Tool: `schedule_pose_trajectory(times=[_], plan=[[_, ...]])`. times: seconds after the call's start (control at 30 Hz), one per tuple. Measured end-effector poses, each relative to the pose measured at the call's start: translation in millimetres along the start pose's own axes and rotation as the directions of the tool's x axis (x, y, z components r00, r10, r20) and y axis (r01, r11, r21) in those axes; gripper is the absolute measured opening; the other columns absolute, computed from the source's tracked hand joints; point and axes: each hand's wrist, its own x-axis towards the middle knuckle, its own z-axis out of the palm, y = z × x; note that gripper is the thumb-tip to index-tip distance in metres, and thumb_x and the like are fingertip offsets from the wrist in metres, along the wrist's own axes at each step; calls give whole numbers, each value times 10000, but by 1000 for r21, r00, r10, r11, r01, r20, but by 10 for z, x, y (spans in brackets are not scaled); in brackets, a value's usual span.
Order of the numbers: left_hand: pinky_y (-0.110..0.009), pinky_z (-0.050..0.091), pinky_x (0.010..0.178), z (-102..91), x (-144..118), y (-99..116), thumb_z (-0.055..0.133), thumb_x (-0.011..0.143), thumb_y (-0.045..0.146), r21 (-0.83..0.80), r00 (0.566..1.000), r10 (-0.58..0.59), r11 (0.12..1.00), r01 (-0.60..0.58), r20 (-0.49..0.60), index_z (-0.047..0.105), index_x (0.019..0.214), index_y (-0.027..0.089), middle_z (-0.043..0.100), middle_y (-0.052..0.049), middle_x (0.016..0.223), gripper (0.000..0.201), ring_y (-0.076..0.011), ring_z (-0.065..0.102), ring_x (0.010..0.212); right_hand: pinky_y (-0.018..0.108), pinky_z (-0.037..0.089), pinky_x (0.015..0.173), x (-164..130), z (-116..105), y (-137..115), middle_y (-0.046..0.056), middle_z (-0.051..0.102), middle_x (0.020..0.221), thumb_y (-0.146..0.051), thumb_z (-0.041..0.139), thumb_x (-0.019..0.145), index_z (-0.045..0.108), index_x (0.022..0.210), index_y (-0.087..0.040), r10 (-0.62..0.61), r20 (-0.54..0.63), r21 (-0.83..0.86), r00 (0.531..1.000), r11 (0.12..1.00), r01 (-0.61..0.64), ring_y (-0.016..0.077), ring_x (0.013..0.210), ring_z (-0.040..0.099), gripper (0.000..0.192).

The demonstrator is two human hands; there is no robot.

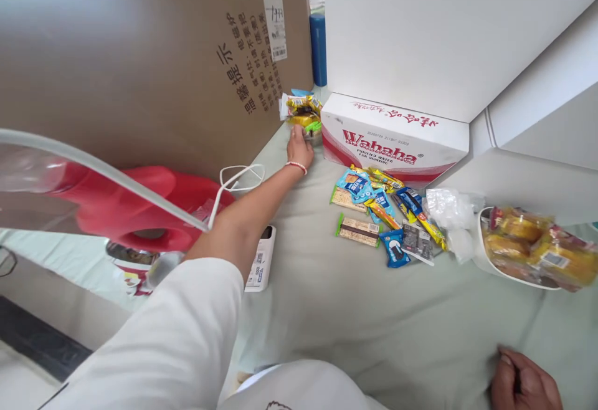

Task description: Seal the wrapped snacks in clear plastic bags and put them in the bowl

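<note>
My left hand (299, 149), with a beaded bracelet at the wrist, reaches forward to a small pile of wrapped snacks (303, 108). Its fingers are closed on the near edge of what looks like a clear container (316, 135) under the pile; the fingertips are partly hidden. At the lower right, my right hand (524, 380) rests on the green cloth, fingers curled and nothing visible in them. Between the hands lie loose snacks: blue packets (355, 185), wafer bars in green-ended wrappers (359, 230), a dark blue cookie packet (395, 248) and a grey packet (417, 243).
A Wahaha water carton (392, 139) stands behind the loose snacks, near a blue cylinder (318, 48). A white bin (481, 251) holds wrapped bread at right. Beneath my left arm are a phone (261, 260), white cable (224, 189) and red plastic object (140, 204). A large cardboard box (154, 55) rises left.
</note>
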Motion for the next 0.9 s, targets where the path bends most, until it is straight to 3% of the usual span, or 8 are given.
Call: schedule_pose_trajectory(times=[0.17, 0.33, 0.43, 0.57, 0.67, 0.77, 0.9], plan=[[-423, 468, 955, -389, -736, 124, 556, 742, 0, 7, 996, -87, 996, 88, -28, 350, 898, 266, 554, -62, 970, 371, -253, 585, 984, 447, 507, 897, 50, 21, 30, 127, 727, 1017, -416, 464, 903, 729, 966, -199, -46, 11, 51, 999, 998, 45, 327, 1033, 659, 349], [-416, 487, 889, -734, -1576, 325, 549, 786, 71, 10, 998, -55, 998, 55, 29, 353, 871, 269, 537, -35, 895, 292, -233, 597, 869, 432, 508, 886, 56, 49, 45, 135, 732, 1020, -402, 464, 904, 742, 952, -173, -50, -15, 105, 999, 993, 51, 312, 1012, 665, 363], [-430, 510, 869, -820, -2120, 501, 558, 801, 129, -4, 995, -1, 1000, 2, 97, 394, 876, 268, 569, -35, 883, 228, -249, 624, 869, 432, 514, 897, 56, 72, 35, 138, 728, 1011, -398, 463, 903, 750, 962, -158, -48, -34, 139, 998, 989, 52, 304, 1002, 668, 378], [-454, 538, 865, -736, -2635, 755, 569, 823, 164, -45, 981, 68, 997, -60, 181, 426, 906, 272, 624, -60, 925, 198, -271, 662, 896, 441, 532, 896, 55, 125, 21, 136, 727, 1004, -393, 469, 919, 749, 952, -201, -48, -65, 171, 997, 984, 58, 305, 994, 670, 341], [-475, 533, 924, -590, -2701, 892, 569, 815, 139, -90, 972, 96, 993, -79, 214, 429, 929, 277, 652, -84, 974, 227, -289, 663, 979, 445, 535, 908, 46, 147, 15, 140, 720, 992, -398, 463, 923, 745, 931, -194, -54, -65, 201, 996, 977, 67, 287, 970, 664, 349], [-503, 510, 969, -471, -2524, 934, 549, 762, 103, -119, 969, 109, 989, -84, 223, 415, 926, 263, 645, -113, 1000, 265, -312, 643, 1032, 438, 536, 911, 66, 78, 0, 129, 711, 976, -433, 461, 917, 745, 924, -150, -43, -39, 271, 998, 961, 52, 260, 928, 665, 401], [-466, 518, 954, -407, -2251, 892, 536, 719, 116, -118, 933, 183, 981, -153, 310, 412, 909, 255, 632, -72, 957, 266, -281, 663, 968, 422, 534, 895, 265, -124, -141, 129, 716, 995, -428, 472, 961, 747, 964, -159, -21, -1, 351, 1000, 936, 20, 262, 933, 675, 385]])
